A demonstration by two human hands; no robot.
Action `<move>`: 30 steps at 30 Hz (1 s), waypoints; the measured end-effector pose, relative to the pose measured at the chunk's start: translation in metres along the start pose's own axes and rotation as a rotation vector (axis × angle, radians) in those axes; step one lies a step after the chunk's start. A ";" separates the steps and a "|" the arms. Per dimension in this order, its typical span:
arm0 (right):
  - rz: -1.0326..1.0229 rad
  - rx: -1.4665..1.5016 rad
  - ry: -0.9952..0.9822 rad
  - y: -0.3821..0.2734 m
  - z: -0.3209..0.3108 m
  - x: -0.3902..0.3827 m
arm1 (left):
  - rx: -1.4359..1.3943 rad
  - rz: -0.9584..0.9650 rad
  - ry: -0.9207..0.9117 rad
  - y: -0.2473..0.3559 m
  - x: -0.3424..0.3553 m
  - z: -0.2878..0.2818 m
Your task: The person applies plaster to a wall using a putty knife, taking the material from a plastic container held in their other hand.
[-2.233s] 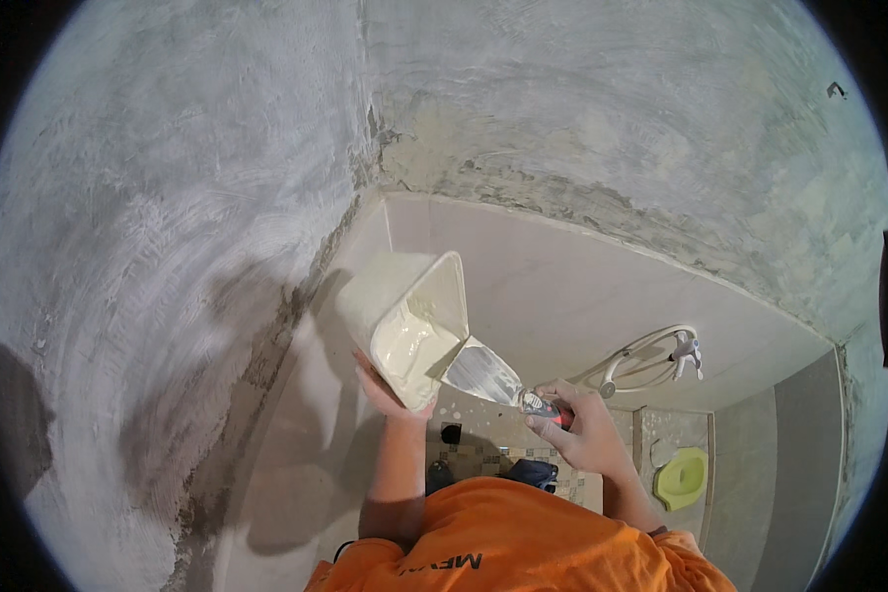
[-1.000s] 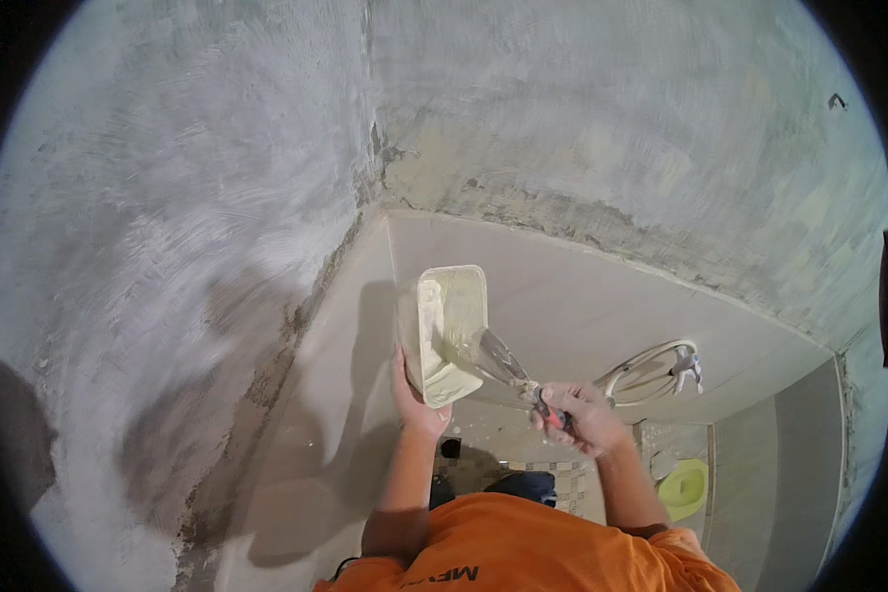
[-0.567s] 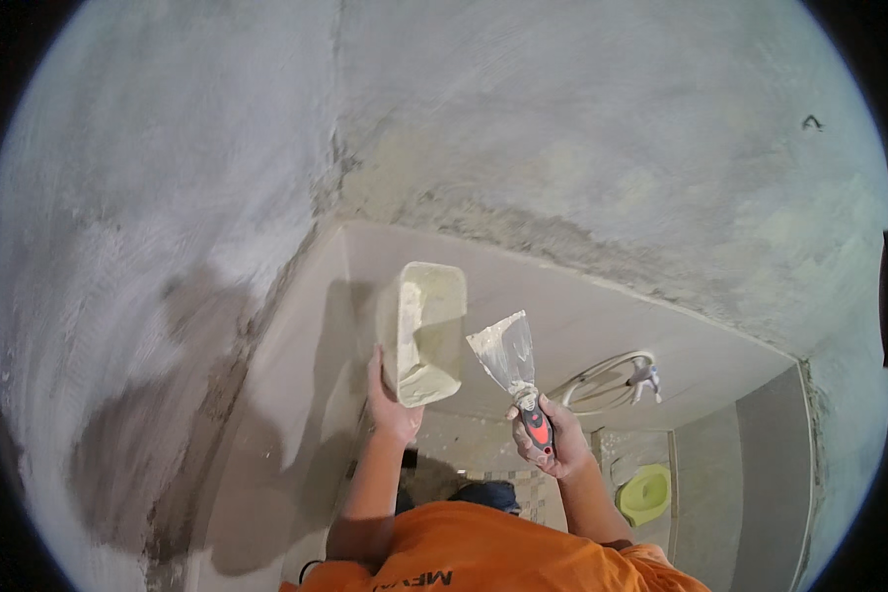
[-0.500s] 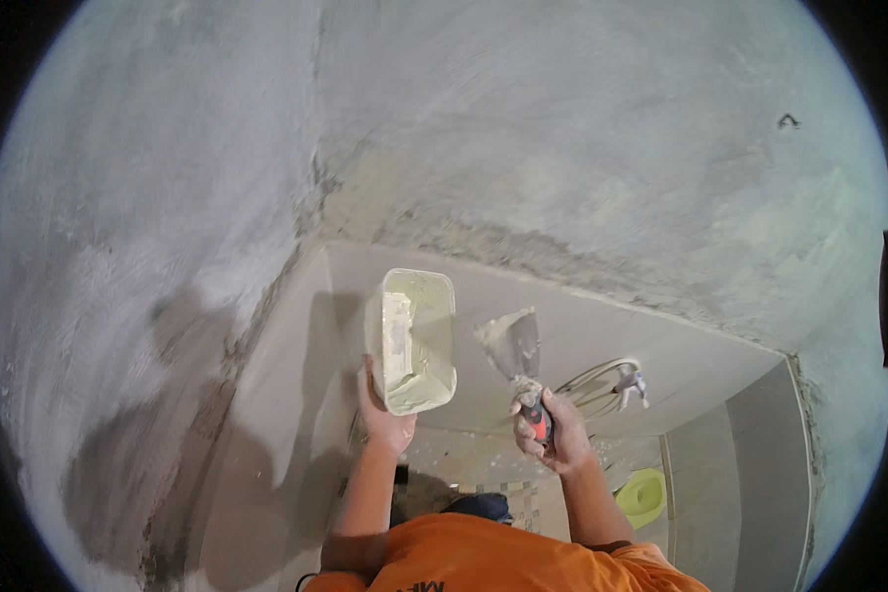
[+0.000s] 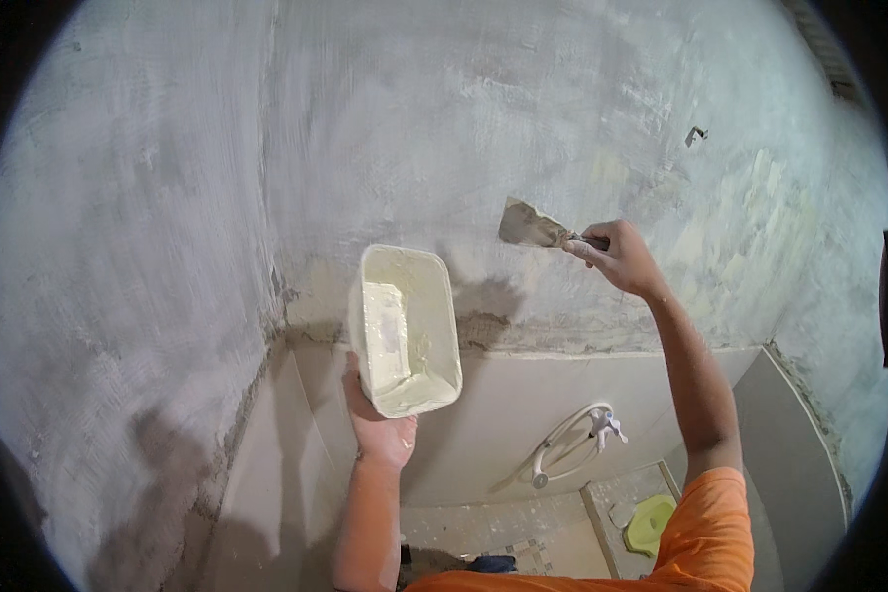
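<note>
My left hand [image 5: 383, 429] is closed on the lower end of a cream plastic tub [image 5: 429, 340], its open side facing me. Pale putty coats the inside of the tub. Raised to the right, my right hand [image 5: 612, 255] grips a putty knife [image 5: 535, 226] by its handle. The wide metal blade points left and has putty smeared on it. It is in front of the grey plastered wall [image 5: 385, 128]; whether it touches the wall I cannot tell.
Pale panels [image 5: 503, 395] line the lower wall, with a rough plaster edge above. A hand shower with a white hose [image 5: 546, 442] hangs there. A lime-green plastic seat [image 5: 649, 525] stands low at the right. A small metal hook [image 5: 697, 135] sticks out of the wall.
My right hand has lifted the putty knife up and right, turning its blade from upward to leftward. The view has tilted up, showing more wall. The tub stays in my left hand.
</note>
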State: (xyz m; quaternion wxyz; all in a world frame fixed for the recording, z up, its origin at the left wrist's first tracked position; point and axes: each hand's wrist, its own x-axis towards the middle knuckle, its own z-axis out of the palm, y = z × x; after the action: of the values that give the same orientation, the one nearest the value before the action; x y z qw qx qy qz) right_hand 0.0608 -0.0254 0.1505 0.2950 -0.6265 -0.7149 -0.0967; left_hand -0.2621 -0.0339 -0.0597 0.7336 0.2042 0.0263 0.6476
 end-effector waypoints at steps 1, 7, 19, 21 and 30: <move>-0.066 -0.058 -0.029 0.006 -0.003 0.015 | 0.007 -0.022 -0.017 -0.003 0.007 0.003; -0.142 -0.648 -0.032 -0.021 -0.006 0.079 | -0.068 -0.076 -0.100 -0.028 0.060 0.020; -0.215 -1.080 0.321 0.000 -0.108 0.130 | -0.132 -0.046 -0.060 -0.063 0.066 0.001; -0.171 -1.057 0.265 -0.003 -0.123 0.134 | -0.096 -0.041 -0.017 -0.061 0.059 -0.001; -0.237 -1.018 -0.071 -0.033 -0.105 0.099 | 0.105 0.063 0.145 -0.025 0.040 0.024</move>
State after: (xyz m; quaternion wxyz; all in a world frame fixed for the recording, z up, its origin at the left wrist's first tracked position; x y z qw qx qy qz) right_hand 0.0571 -0.0019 0.2965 -0.0843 -0.6084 -0.6529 -0.4432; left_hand -0.2251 -0.0034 -0.0373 0.6974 0.1960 0.1069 0.6810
